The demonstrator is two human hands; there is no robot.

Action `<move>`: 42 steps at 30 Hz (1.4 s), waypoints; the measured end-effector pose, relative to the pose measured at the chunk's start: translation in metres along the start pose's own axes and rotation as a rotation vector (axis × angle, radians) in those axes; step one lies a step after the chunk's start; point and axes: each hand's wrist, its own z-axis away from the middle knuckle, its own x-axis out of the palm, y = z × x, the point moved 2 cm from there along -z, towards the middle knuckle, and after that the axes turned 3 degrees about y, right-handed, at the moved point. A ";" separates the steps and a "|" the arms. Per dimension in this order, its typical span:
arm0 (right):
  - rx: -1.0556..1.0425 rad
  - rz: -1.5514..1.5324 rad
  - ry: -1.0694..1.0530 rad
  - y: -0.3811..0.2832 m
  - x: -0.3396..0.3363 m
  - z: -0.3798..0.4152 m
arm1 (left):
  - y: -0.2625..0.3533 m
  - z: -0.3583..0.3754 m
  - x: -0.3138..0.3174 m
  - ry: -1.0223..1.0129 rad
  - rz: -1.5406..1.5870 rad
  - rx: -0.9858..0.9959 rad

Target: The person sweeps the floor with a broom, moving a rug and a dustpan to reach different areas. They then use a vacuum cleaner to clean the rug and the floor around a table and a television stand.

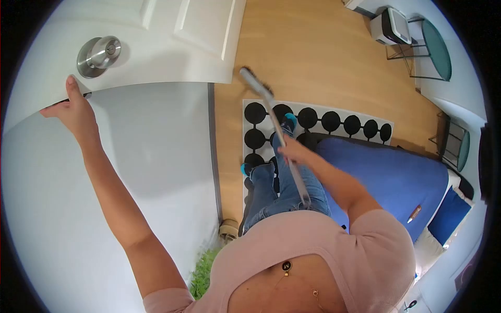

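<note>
Chiefly, trouble could be caused by the length of the long-handled brush [276,123]: because it is held by one hand partway along the shaft, the bristled head [256,82] could be swung against the lower corner of the white panelled door [156,55], just beside it, if the wrist were turned. The near end of the shaft, seen in front of the blue jeans [266,193], could be caught on the waistband. Fingers could also be pinched at the door's edge, should the door be pushed towards its frame, and a foot could be tripped if the edge of the black-dotted rug [330,121] were rucked up. As for position, the brush is wrapped by the right hand [295,151], with the head reaching ahead of it over the wooden floor [313,52]; whether the floor is touched cannot be told. The left hand [78,112] is placed well apart from the brush, its thumb stretched along the door's face near the round metal doorknob [104,51] and its fingers spread at the edge; how firmly the door is gripped cannot be told.
</note>
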 end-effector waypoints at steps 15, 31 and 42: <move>0.111 -0.608 -0.046 0.057 0.107 -0.102 | -0.008 0.001 -0.005 -0.038 -0.027 -0.106; 0.078 -0.120 -0.117 0.056 -0.009 -0.148 | -0.040 -0.012 -0.013 -0.031 0.064 -0.020; 0.390 -0.652 -0.462 0.123 0.070 0.027 | -0.025 -0.006 -0.011 -0.048 0.017 0.025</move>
